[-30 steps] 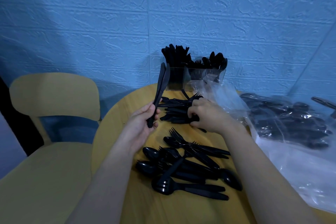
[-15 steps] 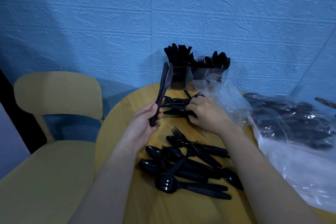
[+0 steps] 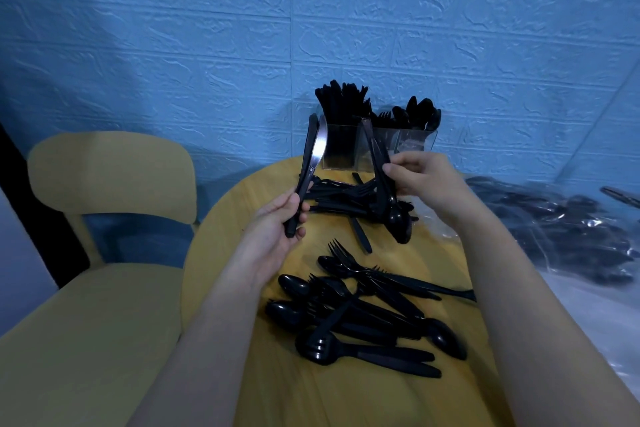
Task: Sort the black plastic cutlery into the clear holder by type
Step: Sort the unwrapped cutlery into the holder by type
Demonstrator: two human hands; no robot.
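Observation:
My left hand (image 3: 277, 229) grips two black knives (image 3: 309, 163) by their handles, blades pointing up. My right hand (image 3: 420, 180) pinches a black spoon (image 3: 388, 191) lifted off the far pile, its bowl hanging down and its handle up. The clear holder (image 3: 412, 142) stands at the table's far edge against the wall, with knives upright in its left compartment and forks and spoons further right. A loose pile of black cutlery (image 3: 349, 199) lies just in front of it. A second pile of forks and spoons (image 3: 363, 308) lies nearer me.
The round wooden table (image 3: 228, 218) is small, and its left edge falls away to a yellow chair (image 3: 107, 184). A clear plastic bag (image 3: 571, 229) with more black cutlery lies on the right. A blue textured wall closes the back.
My right hand has risen from the far pile with a spoon pinched in it. My left hand still holds the two knives, shifted slightly lower.

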